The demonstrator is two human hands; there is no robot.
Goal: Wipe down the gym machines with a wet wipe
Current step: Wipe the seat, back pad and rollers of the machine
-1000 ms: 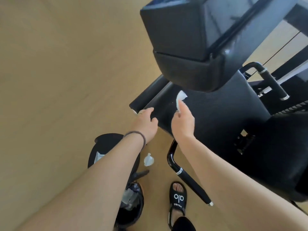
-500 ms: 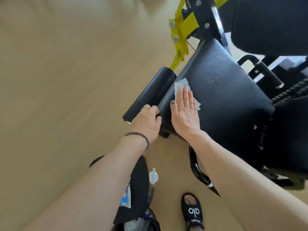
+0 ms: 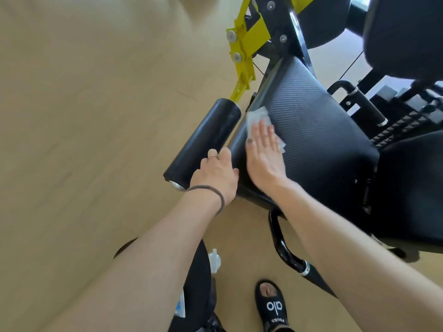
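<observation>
One black sandal [image 3: 272,307] stands on the wooden floor [image 3: 84,116] nearest the viewer, with a small clear bottle [image 3: 214,259] to its left. Farther on, the left hand [image 3: 215,178] curls its grip over the near end of the black roller pad [image 3: 203,140], just beside the seat edge. To the right, the right hand [image 3: 265,154] lies flat, fingers straight, pressing the wet wipe [image 3: 257,118] onto the textured black seat pad [image 3: 311,140]. Beyond, the yellow bracket [image 3: 242,44] rises from the frame.
</observation>
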